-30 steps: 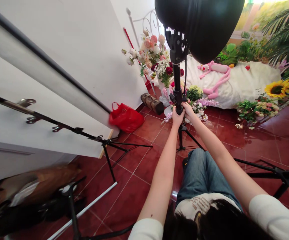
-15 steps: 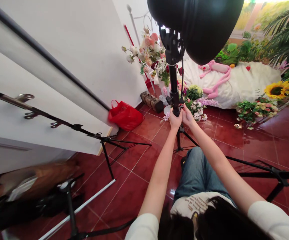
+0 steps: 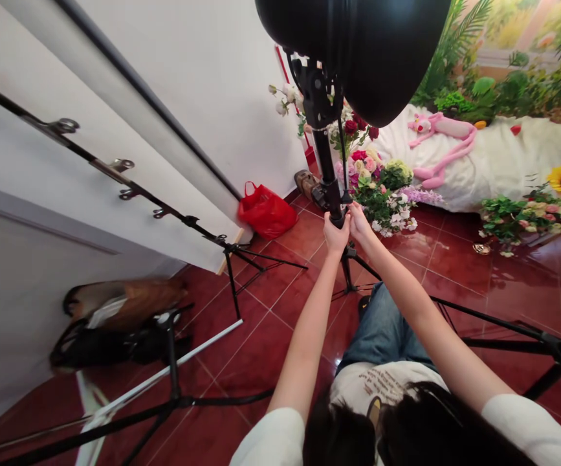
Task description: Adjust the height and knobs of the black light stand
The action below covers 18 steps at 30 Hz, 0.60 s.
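A black light stand (image 3: pixel 326 158) rises in front of me, with a large black lamp housing (image 3: pixel 358 58) at its top. My left hand (image 3: pixel 337 233) is wrapped round the pole just below a collar. Close beside it, my right hand (image 3: pixel 358 221) has its fingers pressed together at the pole's right side, by a knob. The two hands nearly touch. Below them the pole runs down to the stand's spread legs on the red tiled floor (image 3: pixel 280 291).
Left of me stand a black crossbar with clips (image 3: pixel 96 162) and its tripod, a red bag (image 3: pixel 266 212) and dark bags (image 3: pixel 120 317). Tripod legs (image 3: pixel 552 346) lie to the right. Flowers (image 3: pixel 391 194) and a pink plush toy (image 3: pixel 448 139) on white cloth are beyond.
The view has turned left, so the wall, bags and flowers sit further right in it. The lamp has shifted slightly left in view. Both hands keep their hold on the stand.
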Each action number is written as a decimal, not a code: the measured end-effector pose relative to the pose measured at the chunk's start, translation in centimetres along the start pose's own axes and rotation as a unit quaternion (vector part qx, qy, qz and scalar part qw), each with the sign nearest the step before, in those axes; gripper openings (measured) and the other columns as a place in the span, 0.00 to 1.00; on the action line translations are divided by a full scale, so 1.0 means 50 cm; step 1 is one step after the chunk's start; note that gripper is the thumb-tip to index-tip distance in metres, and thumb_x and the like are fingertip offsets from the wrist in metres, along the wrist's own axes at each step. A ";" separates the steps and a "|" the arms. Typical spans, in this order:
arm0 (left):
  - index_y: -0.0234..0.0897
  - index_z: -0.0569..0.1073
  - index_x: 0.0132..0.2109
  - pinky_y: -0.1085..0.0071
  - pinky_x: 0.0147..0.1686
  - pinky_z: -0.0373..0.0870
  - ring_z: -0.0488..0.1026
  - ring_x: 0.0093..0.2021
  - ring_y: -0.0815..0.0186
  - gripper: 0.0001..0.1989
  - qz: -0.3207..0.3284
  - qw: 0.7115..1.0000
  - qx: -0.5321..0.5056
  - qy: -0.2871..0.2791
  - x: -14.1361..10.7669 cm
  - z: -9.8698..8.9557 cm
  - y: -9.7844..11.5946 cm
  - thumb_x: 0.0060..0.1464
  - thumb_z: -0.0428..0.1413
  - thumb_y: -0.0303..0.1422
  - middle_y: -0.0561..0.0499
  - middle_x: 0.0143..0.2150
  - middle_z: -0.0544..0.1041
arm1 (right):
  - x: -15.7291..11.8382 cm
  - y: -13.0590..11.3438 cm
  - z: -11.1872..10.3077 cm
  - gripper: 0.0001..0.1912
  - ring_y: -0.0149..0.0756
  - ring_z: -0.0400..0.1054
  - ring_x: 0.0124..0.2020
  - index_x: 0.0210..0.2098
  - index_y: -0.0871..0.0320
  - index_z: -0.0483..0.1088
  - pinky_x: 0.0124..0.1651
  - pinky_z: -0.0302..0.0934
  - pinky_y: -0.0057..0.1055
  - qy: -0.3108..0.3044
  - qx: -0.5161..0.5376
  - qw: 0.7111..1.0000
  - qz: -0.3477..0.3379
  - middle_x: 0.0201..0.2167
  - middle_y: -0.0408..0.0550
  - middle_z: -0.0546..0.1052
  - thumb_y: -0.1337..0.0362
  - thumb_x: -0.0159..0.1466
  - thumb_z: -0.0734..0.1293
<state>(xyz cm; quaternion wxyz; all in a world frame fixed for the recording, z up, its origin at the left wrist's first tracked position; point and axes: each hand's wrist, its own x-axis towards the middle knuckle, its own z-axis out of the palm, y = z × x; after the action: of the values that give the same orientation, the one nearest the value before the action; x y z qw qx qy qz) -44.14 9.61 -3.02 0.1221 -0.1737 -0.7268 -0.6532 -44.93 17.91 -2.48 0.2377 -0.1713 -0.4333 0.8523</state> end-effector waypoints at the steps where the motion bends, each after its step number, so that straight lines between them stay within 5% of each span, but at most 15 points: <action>1: 0.38 0.67 0.42 0.62 0.46 0.75 0.78 0.43 0.59 0.21 0.000 1.000 0.002 0.002 0.001 -0.002 -0.002 0.50 0.62 0.46 0.44 0.40 0.79 | -0.002 -0.002 0.006 0.14 0.27 0.69 0.30 0.42 0.54 0.65 0.37 0.67 0.24 0.021 0.002 1.000 -0.002 0.29 0.37 0.73 0.57 0.60 0.69; 7: 0.39 0.65 0.42 0.63 0.45 0.74 0.77 0.42 0.61 0.26 0.024 0.999 -0.038 -0.025 0.012 -0.006 -0.016 0.47 0.62 0.53 0.47 0.38 0.77 | 0.001 -0.031 0.030 0.13 0.26 0.66 0.26 0.42 0.57 0.67 0.32 0.64 0.23 0.114 -0.081 0.990 0.024 0.28 0.37 0.72 0.69 0.58 0.68; 12: 0.38 0.65 0.44 0.62 0.46 0.74 0.77 0.42 0.61 0.28 0.060 0.994 -0.067 -0.063 0.027 -0.012 -0.032 0.46 0.63 0.54 0.47 0.39 0.76 | -0.022 -0.060 0.020 0.12 0.27 0.70 0.30 0.41 0.59 0.69 0.37 0.68 0.27 0.094 -0.211 0.973 0.003 0.33 0.44 0.75 0.61 0.60 0.71; 15: 0.39 0.64 0.43 0.61 0.47 0.75 0.76 0.40 0.63 0.27 0.063 0.993 -0.058 -0.079 0.040 -0.019 -0.039 0.46 0.64 0.53 0.49 0.37 0.75 | -0.082 -0.091 -0.028 0.13 0.28 0.73 0.31 0.41 0.58 0.70 0.38 0.70 0.27 0.006 -0.200 0.980 0.015 0.36 0.47 0.78 0.55 0.65 0.68; 18: 0.40 0.64 0.40 0.59 0.49 0.75 0.76 0.37 0.64 0.25 0.052 0.995 -0.037 -0.071 0.054 -0.024 -0.040 0.45 0.65 0.49 0.51 0.35 0.75 | -0.174 -0.132 -0.125 0.11 0.28 0.76 0.31 0.43 0.57 0.70 0.38 0.71 0.26 -0.060 -0.194 0.978 0.046 0.37 0.48 0.80 0.55 0.67 0.66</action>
<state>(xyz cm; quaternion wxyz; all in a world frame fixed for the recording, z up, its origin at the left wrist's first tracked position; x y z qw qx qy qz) -47.46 8.48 -3.60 0.0972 -0.2617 -0.6990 -0.6584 -32.94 20.58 0.16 0.1343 -0.1823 -0.5955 0.7707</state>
